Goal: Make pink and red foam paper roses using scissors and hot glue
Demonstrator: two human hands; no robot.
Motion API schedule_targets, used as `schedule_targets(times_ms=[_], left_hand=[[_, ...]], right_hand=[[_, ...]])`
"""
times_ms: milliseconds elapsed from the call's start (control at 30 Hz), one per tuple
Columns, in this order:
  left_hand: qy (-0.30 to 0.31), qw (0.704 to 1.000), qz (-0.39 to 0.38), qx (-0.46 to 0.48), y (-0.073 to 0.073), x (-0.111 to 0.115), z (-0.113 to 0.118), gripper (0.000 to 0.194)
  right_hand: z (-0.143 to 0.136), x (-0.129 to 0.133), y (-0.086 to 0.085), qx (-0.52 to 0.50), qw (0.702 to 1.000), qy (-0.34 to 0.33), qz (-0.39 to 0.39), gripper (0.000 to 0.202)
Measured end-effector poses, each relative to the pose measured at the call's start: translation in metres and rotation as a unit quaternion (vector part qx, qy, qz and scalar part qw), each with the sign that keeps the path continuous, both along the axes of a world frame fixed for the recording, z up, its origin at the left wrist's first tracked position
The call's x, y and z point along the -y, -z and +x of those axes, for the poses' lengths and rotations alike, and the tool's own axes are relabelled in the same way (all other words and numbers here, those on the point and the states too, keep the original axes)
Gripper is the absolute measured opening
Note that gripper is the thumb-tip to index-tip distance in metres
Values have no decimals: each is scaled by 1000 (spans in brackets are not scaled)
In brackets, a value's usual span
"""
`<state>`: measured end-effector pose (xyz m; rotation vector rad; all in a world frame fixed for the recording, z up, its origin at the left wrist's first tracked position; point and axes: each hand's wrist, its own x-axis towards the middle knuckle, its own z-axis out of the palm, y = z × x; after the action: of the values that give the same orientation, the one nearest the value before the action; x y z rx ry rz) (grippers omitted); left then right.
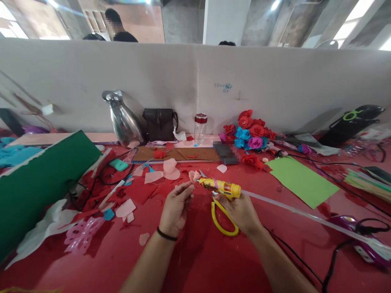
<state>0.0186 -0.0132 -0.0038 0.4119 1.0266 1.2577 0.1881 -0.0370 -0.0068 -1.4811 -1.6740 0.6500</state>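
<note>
My right hand (pixel 240 209) is wrapped round the grip of a yellow glue gun (pixel 221 187), with a long clear glue stick (pixel 281 206) running out of its back to the right. The gun's nozzle points left and meets a small pink paper flower (pixel 194 175). Just below that flower, my left hand (pixel 179 205) pinches at its base with thumb and fingers; the part between the fingertips is mostly hidden. Yellow-handled scissors (pixel 224 226) lie on the red table beneath the gun and right hand.
Pink paper pieces (pixel 125 208) and red scraps lie to the left, near a green board (pixel 51 179). Behind stand a steel jug (pixel 122 118), a black bag (pixel 159 124), a glass jar (pixel 200 129) and paper roses (pixel 256 130). Green paper (pixel 302 179) and cables lie right.
</note>
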Motion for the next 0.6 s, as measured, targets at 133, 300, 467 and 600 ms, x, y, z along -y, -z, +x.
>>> schedule_targets(times_ms=[133, 300, 467, 600], left_hand=[[-3, 1000, 2, -11, 0, 0, 0, 32], [-7, 1000, 17, -25, -2, 1, 1, 32], [-6, 999, 9, -35, -2, 0, 0, 29], [-8, 1000, 5, -24, -1, 0, -1, 27]], right_hand=[[-2, 0, -3, 48, 999, 10, 13, 37], [-3, 1, -6, 104, 994, 12, 43, 39], [-2, 0, -3, 126, 990, 26, 59, 43], [-2, 0, -1, 108, 993, 12, 46, 43]])
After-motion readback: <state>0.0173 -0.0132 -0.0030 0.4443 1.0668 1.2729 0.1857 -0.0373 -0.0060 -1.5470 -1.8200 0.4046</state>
